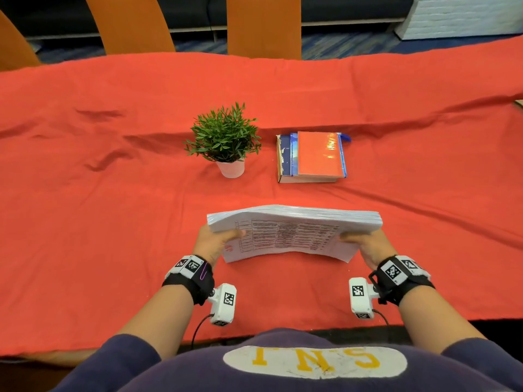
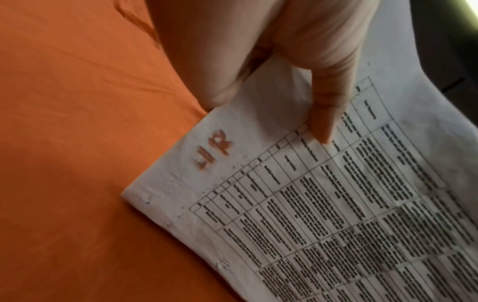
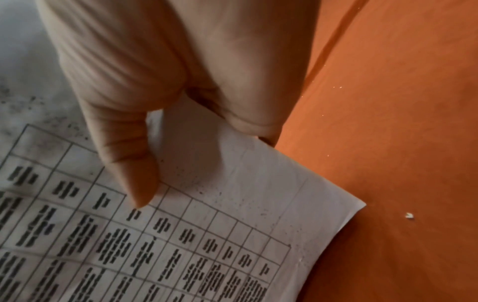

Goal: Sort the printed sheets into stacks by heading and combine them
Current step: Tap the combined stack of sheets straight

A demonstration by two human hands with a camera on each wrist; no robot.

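Note:
A thick stack of printed sheets (image 1: 291, 236) stands on its lower long edge on the red cloth, leaning toward me, with a printed table facing me. Red letters (image 2: 214, 151) mark its lower left corner. My left hand (image 1: 212, 244) grips the stack's left end, its thumb (image 2: 325, 114) on the front sheet (image 2: 336, 214) and the fingers behind, hidden. My right hand (image 1: 365, 246) grips the right end the same way, with its thumb (image 3: 129, 163) pressed on the table print of the sheets (image 3: 207, 235).
A small potted plant (image 1: 225, 140) stands behind the stack. To its right lies a pile of books (image 1: 311, 158) with an orange cover on top. The red tablecloth (image 1: 113, 207) is wrinkled at the left. Orange chair backs (image 1: 263, 24) line the far edge.

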